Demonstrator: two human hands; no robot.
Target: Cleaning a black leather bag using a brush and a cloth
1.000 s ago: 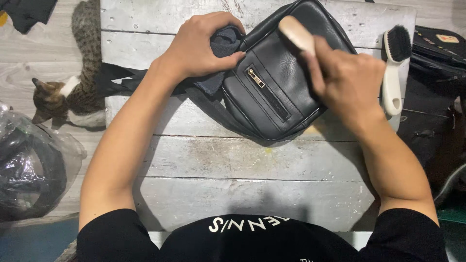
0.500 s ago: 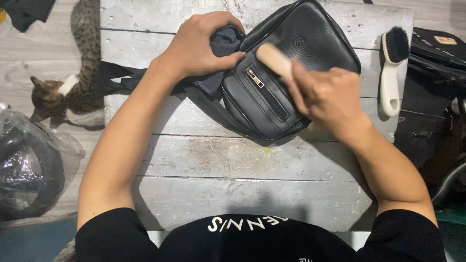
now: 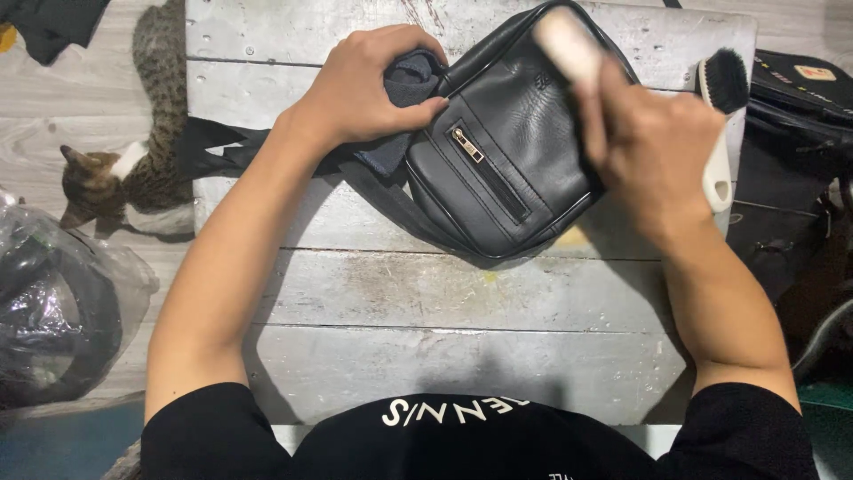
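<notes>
Black leather bag [image 3: 511, 156] | under right hand [image 3: 653, 147] | left hand [image 3: 369, 84] grips corner

Even, fairly bright overhead light, soft. Short shadows under both forearms on the grey wooden table [image 3: 462, 293]. Dull sheen on the black leather bag [image 3: 511, 151], no hard glare; plastic-wrapped bundle [image 3: 53, 302] at the left edge shows reflections. Right hand [image 3: 653, 151] and its pale brush [image 3: 569, 44] motion-blurred; the rest sharp. Right edge dark.
</notes>
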